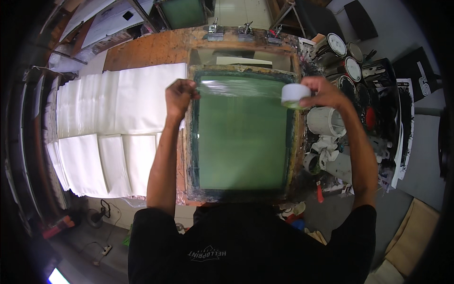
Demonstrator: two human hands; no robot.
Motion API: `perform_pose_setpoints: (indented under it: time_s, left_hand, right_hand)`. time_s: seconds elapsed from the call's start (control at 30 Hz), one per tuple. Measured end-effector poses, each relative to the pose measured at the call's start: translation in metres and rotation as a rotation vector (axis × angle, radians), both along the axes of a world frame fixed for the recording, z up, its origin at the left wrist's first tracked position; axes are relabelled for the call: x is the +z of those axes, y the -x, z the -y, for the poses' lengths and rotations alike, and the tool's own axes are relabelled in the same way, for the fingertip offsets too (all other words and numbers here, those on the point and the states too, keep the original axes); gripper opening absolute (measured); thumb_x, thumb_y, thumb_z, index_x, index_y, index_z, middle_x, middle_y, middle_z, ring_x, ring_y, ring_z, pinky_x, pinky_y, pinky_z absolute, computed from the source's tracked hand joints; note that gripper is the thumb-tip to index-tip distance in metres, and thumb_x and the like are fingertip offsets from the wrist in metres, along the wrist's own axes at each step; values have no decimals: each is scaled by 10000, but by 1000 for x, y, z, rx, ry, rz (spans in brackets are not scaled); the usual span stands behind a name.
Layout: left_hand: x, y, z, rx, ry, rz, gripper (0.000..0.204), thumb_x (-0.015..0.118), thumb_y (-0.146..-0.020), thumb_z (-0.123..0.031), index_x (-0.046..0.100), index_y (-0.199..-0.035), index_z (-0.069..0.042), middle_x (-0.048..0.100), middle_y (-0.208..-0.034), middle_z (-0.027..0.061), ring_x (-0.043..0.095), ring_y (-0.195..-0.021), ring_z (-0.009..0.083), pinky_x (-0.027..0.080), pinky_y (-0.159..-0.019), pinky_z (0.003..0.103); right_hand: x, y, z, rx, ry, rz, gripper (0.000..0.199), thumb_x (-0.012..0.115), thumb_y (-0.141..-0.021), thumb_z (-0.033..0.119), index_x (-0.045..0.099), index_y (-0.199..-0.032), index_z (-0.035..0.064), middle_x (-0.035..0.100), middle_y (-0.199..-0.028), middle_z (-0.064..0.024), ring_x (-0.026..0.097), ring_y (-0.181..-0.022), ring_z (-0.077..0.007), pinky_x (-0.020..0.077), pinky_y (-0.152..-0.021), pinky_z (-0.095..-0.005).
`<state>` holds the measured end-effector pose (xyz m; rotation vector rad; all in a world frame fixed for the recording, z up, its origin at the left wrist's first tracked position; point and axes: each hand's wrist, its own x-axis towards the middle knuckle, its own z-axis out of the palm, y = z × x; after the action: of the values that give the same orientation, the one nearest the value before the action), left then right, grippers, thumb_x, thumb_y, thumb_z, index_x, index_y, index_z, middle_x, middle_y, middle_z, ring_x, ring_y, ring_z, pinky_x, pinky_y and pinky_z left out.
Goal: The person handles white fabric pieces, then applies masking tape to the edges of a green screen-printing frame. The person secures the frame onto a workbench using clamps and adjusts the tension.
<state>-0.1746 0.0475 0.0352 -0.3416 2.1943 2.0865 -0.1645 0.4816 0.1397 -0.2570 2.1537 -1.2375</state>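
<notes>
A green screen-printing frame [242,137] lies flat on the wooden bench in front of me. Across its far end stretches a strip of clear tape [241,88], shiny on the left and pulled between my two hands. My left hand [179,97] pinches the tape's end over the frame's far left corner. Over the far right corner, my right hand [322,92] grips the tape roll [295,93], which looks white with a clear, slightly greenish edge; it is a little blurred. Whether the strip touches the mesh, I cannot tell.
Stacks of white sheets [118,102] cover the bench's left part. Metal hinge clamps [245,32] line the far edge. Paint cans [336,45], a white bucket [325,121] and crumpled white cloth [326,144] crowd the right side. A red-handled tool [319,193] is at the near right.
</notes>
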Motion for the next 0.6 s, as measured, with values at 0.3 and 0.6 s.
perform_pose_setpoints:
  time_s: [0.3, 0.6]
  left_hand:
    - [-20, 78, 42, -114, 198, 60, 150, 642, -951, -27, 654, -1027, 102, 654, -841, 111, 655, -715, 168, 642, -682, 327]
    - [-35, 71, 59, -19, 224, 113, 194, 639, -982, -81, 636, -1042, 103, 661, -894, 135, 687, -761, 189, 651, -688, 318]
  right_hand:
    - [-18, 67, -40, -265, 231, 161, 321, 685, -925, 339, 655, -766, 62, 585, -738, 42, 508, -712, -67, 388, -682, -258]
    - [-36, 68, -55, 78, -528, -263, 365, 736, -915, 334, 637, -728, 36, 568, -640, -39, 535, -628, -95, 426, -600, -313]
